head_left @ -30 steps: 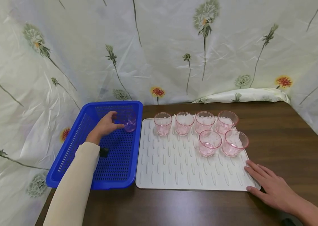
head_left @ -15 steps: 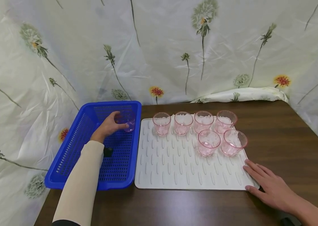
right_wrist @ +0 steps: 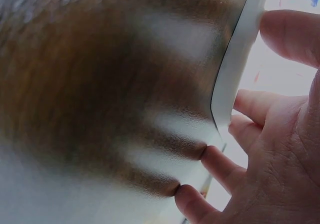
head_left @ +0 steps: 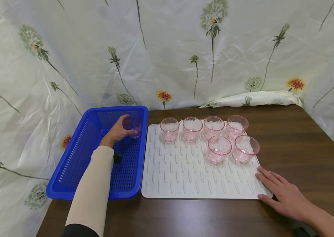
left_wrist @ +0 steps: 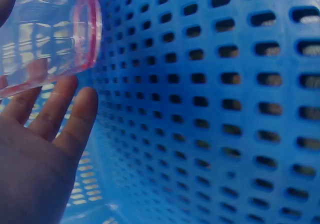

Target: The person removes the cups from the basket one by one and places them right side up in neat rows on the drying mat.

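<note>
My left hand (head_left: 117, 132) is inside the blue plastic basket (head_left: 142, 164) and holds a clear glass (head_left: 136, 125) between thumb and fingers, near the basket's far right corner. In the left wrist view the glass (left_wrist: 45, 36) shows its pink rim beside the perforated wall, with fingertips under its side; the thumb is mostly out of frame. My right hand (head_left: 285, 197) rests, fingers extended, at the front right corner of a white ridged mat (head_left: 179, 174). From the right wrist view, some fingertips of that hand (right_wrist: 280, 149) touch the brown tabletop and others the mat's edge.
Several pink-tinted glasses stand upright on the mat: a back row, including the leftmost glass (head_left: 170, 130), and two in front, one a front glass (head_left: 218, 151). Behind the brown table (head_left: 297, 138) hangs a floral curtain (head_left: 167, 56). The basket stands left of the mat.
My left hand has slid a little to the right, and its thumb and fingers now reach further round the glass in the basket. The right hand and the glasses on the mat stay put.
</note>
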The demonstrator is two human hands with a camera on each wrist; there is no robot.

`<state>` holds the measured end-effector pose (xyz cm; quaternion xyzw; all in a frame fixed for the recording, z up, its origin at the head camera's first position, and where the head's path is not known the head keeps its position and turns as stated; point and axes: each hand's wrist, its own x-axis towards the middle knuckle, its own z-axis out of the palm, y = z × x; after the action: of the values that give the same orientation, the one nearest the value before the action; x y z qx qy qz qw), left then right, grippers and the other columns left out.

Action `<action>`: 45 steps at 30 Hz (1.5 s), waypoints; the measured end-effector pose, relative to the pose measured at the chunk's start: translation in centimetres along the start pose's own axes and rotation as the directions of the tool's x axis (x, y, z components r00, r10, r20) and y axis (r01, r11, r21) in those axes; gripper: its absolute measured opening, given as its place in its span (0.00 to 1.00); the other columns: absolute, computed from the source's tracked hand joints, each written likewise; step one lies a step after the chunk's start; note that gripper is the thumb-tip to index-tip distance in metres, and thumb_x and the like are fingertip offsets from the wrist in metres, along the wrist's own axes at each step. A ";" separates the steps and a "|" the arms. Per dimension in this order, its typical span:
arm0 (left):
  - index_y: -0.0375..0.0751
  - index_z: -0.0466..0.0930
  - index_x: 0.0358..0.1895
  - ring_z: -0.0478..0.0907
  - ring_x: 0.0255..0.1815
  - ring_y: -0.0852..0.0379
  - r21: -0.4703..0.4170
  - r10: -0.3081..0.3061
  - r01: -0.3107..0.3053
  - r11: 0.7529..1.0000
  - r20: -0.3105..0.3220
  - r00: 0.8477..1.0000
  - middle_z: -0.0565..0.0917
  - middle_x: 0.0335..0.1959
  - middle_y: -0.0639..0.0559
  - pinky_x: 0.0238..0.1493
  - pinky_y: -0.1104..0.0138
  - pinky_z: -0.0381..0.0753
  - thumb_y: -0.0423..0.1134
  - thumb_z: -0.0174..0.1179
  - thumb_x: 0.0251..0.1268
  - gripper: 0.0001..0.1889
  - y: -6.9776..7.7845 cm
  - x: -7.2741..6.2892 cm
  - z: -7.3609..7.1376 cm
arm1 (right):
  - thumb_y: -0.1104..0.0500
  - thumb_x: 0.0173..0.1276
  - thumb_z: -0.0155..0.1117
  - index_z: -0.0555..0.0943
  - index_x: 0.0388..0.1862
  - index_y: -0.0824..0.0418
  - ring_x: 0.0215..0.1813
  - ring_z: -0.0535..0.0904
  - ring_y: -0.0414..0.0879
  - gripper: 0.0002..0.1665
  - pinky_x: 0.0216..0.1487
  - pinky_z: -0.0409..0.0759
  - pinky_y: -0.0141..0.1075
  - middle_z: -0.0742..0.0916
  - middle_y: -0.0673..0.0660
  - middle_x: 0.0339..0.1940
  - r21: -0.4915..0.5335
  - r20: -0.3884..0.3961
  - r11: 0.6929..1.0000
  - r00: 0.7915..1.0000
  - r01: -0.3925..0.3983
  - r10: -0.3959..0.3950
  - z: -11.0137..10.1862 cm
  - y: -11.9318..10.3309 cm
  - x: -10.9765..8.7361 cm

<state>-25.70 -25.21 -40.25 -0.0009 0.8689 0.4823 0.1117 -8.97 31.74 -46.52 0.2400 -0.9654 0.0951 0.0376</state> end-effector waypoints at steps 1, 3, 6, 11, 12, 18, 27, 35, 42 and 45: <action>0.34 0.41 0.79 0.59 0.77 0.34 -0.013 0.001 -0.001 1.000 0.000 1.000 0.59 0.76 0.29 0.77 0.45 0.59 0.32 0.63 0.64 0.47 -0.1 0.1 0.1 | 0.45 0.60 0.72 0.69 0.72 0.56 0.65 0.67 0.56 0.43 0.46 0.76 0.64 0.56 0.38 0.82 0.001 -0.001 1.000 1.000 0.001 -0.001 0.0 0.0 0.0; 0.35 0.41 0.79 0.59 0.77 0.34 -0.025 -0.001 0.001 1.000 -0.001 1.000 0.60 0.76 0.29 0.77 0.45 0.59 0.30 0.63 0.64 0.47 -0.3 0.1 0.1 | 0.45 0.60 0.72 0.69 0.72 0.56 0.65 0.67 0.56 0.43 0.46 0.76 0.64 0.56 0.38 0.82 0.003 0.004 1.000 1.000 -0.002 0.002 0.0 0.0 -0.1; 0.36 0.42 0.79 0.60 0.76 0.35 -0.035 -0.012 0.012 0.999 -0.006 1.000 0.61 0.76 0.31 0.77 0.46 0.59 0.30 0.63 0.64 0.47 -0.5 0.3 0.2 | 0.45 0.61 0.72 0.68 0.73 0.56 0.65 0.66 0.56 0.44 0.47 0.75 0.64 0.55 0.39 0.83 0.001 0.019 1.000 1.000 -0.011 0.011 0.0 0.0 -0.2; 0.37 0.44 0.79 0.62 0.76 0.36 -0.031 -0.024 0.024 0.999 -0.015 1.000 0.63 0.75 0.32 0.77 0.47 0.60 0.33 0.64 0.63 0.46 -0.6 0.5 0.3 | 0.45 0.61 0.72 0.68 0.73 0.56 0.66 0.66 0.56 0.44 0.48 0.75 0.64 0.56 0.41 0.83 -0.007 0.020 1.000 1.000 -0.019 0.019 0.0 0.0 -0.2; 0.37 0.44 0.78 0.62 0.76 0.36 -0.029 -0.027 0.027 0.999 -0.018 0.999 0.63 0.75 0.32 0.77 0.47 0.60 0.33 0.65 0.63 0.46 -0.6 0.5 0.3 | 0.45 0.61 0.71 0.68 0.73 0.56 0.66 0.65 0.56 0.44 0.48 0.75 0.64 0.56 0.41 0.83 -0.008 0.018 1.000 1.000 -0.017 0.017 0.0 0.0 -0.2; 0.36 0.45 0.78 0.62 0.76 0.37 0.002 -0.037 0.038 0.999 -0.027 0.999 0.64 0.75 0.32 0.77 0.48 0.61 0.35 0.65 0.63 0.46 -0.8 0.6 0.3 | 0.45 0.61 0.71 0.68 0.73 0.56 0.66 0.65 0.56 0.44 0.48 0.75 0.64 0.54 0.38 0.83 -0.009 0.004 1.000 1.000 -0.006 0.006 0.2 0.0 -0.1; 0.36 0.45 0.79 0.61 0.76 0.38 0.005 -0.055 0.055 0.998 -0.011 0.998 0.64 0.75 0.34 0.77 0.48 0.60 0.36 0.66 0.64 0.46 -0.5 0.7 0.2 | 0.45 0.62 0.70 0.68 0.73 0.57 0.67 0.65 0.58 0.43 0.49 0.74 0.65 0.55 0.42 0.83 -0.003 0.034 1.000 0.999 -0.028 0.028 0.0 -0.1 -0.2; 0.37 0.44 0.79 0.62 0.76 0.38 -0.001 -0.065 0.065 0.998 -0.005 0.998 0.63 0.75 0.34 0.76 0.48 0.62 0.35 0.65 0.65 0.46 -0.2 0.6 0.0 | 0.45 0.62 0.71 0.68 0.73 0.57 0.67 0.65 0.57 0.43 0.49 0.75 0.65 0.56 0.42 0.83 -0.003 0.016 1.000 1.000 -0.019 0.019 -0.1 0.0 0.0; 0.38 0.43 0.79 0.62 0.75 0.37 0.002 -0.074 0.074 0.997 0.016 0.997 0.63 0.76 0.34 0.74 0.47 0.65 0.36 0.64 0.66 0.46 0.1 0.5 0.0 | 0.44 0.62 0.70 0.69 0.72 0.58 0.67 0.66 0.59 0.43 0.48 0.74 0.67 0.59 0.47 0.82 0.001 0.043 0.999 0.998 -0.038 0.038 -0.2 -0.1 -0.1; 0.36 0.43 0.79 0.63 0.74 0.35 0.004 -0.070 0.070 0.998 0.046 0.996 0.62 0.75 0.32 0.70 0.44 0.69 0.37 0.64 0.66 0.46 0.3 0.2 -0.4 | 0.44 0.62 0.70 0.69 0.72 0.58 0.67 0.66 0.59 0.43 0.48 0.74 0.67 0.59 0.47 0.82 0.006 0.049 0.999 0.998 -0.039 0.039 -0.2 -0.2 -0.1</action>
<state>-26.02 -25.31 -39.83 -0.0201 0.8661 0.4770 0.1485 -8.81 31.69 -46.29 0.2234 -0.9702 0.0931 0.0113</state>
